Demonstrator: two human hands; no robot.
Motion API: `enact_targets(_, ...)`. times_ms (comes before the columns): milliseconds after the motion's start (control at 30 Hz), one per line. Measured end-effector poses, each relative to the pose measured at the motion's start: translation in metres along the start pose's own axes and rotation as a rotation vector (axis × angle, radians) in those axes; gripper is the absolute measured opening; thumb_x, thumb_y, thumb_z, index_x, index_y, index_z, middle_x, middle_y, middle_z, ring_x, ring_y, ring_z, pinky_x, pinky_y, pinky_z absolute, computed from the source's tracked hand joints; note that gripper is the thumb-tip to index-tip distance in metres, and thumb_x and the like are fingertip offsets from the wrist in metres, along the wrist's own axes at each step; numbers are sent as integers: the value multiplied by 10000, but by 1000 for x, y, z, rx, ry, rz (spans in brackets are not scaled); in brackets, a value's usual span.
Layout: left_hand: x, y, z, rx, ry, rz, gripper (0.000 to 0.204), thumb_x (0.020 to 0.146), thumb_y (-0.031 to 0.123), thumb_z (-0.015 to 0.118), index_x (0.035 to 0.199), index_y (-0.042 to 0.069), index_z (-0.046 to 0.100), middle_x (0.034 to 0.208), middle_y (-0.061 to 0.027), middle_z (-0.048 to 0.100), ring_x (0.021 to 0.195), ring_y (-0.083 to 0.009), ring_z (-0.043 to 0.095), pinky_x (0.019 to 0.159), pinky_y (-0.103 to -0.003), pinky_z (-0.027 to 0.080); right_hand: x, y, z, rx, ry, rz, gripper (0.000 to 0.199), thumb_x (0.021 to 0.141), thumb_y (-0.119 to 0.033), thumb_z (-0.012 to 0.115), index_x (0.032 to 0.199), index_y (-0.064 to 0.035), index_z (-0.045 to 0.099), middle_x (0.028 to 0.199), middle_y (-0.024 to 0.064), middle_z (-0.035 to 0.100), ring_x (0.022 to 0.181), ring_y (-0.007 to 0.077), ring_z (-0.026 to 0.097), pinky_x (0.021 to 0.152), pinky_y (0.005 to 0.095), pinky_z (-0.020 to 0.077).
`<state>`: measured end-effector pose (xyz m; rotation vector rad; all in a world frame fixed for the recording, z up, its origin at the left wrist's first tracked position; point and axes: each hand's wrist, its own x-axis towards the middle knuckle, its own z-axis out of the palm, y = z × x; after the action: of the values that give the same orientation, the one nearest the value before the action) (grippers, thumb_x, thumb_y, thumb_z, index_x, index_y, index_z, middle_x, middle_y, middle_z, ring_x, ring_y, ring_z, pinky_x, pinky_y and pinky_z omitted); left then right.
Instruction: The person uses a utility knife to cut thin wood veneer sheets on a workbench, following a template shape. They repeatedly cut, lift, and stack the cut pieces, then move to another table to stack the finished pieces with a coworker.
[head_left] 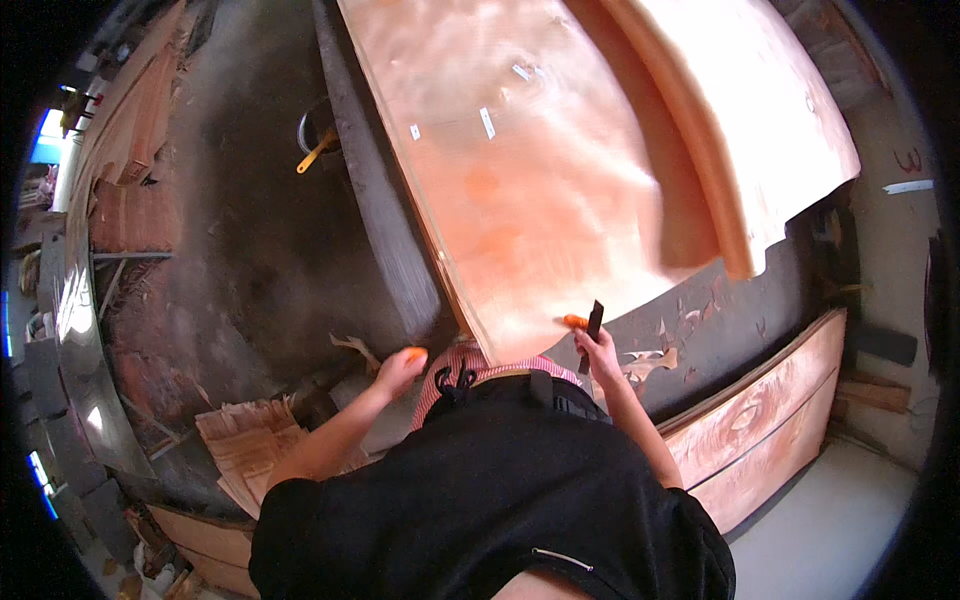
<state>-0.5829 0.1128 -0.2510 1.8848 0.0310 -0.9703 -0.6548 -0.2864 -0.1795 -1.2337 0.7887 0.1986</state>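
A: What is held by the right hand [598,346]?

B: A slim dark blade-like tool [593,322] is gripped in closed fingers and stands upward out of the fist. An orange-tipped finger is seen just to the left of the tool, at the near edge of the large veneer sheet [530,170]. Whether the sheet itself is pinched there cannot be told.

A: How is the left hand [398,370] shown?

B: It is loosely curled, with an orange fingertip at its upper edge. Nothing is clearly grasped; how far it is open cannot be told. The veneer sheet's corner lies just to its right, and a curled shaving [356,348] lies just to its left.

A: What is found around the two grips?

B: Beyond both hands the pale reddish sheet is spread over a dark workbench [380,200]. To the right of the tool hand, wood scraps [650,360] are scattered on the dark surface. Below the left forearm a stack of veneer pieces [245,440] is seen. Stacked boards [760,430] lie below and to the right of the right forearm.
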Motion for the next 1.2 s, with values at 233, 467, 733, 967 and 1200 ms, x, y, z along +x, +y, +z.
enact_targets(233, 35, 127, 33, 179, 74, 285, 312, 815, 253, 561, 977, -13, 572, 852, -153, 627, 747, -227, 617, 663, -307, 471, -5, -48, 12, 30, -113, -119, 321, 830, -155, 556, 1135, -54, 550, 642, -73, 392, 586, 34, 356, 536, 168, 279)
enact_targets(467, 55, 113, 45, 175, 147, 270, 378, 816, 356, 542, 872, -15, 592, 764, -148, 627, 704, -232, 611, 625, -328, 460, -1, -67, 9, -380, 129, -189, 173, 827, -162, 573, 919, -26, 629, 538, -55, 453, 483, 33, 392, 465, 187, 311)
enact_targets(733, 58, 102, 42, 44, 76, 176, 321, 804, 321, 572, 863, 6, 596, 726, -111, 625, 644, -195, 604, 606, -307, 468, 3, -72, 8, -579, 34, -315, 164, 815, -144, 585, 941, -49, 628, 670, -27, 546, 600, 53, 486, 565, 207, 414)
enact_targets(967, 32, 133, 56, 754, 246, 580, 468, 715, 266, 621, 1124, 69, 508, 1258, -116, 421, 1142, -233, 407, 916, -378, 348, -1, -62, 35, -645, -148, -216, 177, 829, -165, 559, 956, -64, 628, 631, -18, 512, 597, 71, 474, 569, 222, 396)
enact_targets(1200, 46, 121, 66, 1074, 137, 929, 368, 758, 204, 511, 1109, 94, 536, 1227, -90, 455, 1240, -221, 296, 1038, -451, 180, 3, -52, 34, -715, -192, -213, 189, 833, -188, 545, 950, -64, 626, 630, 6, 524, 607, 89, 485, 591, 249, 410)
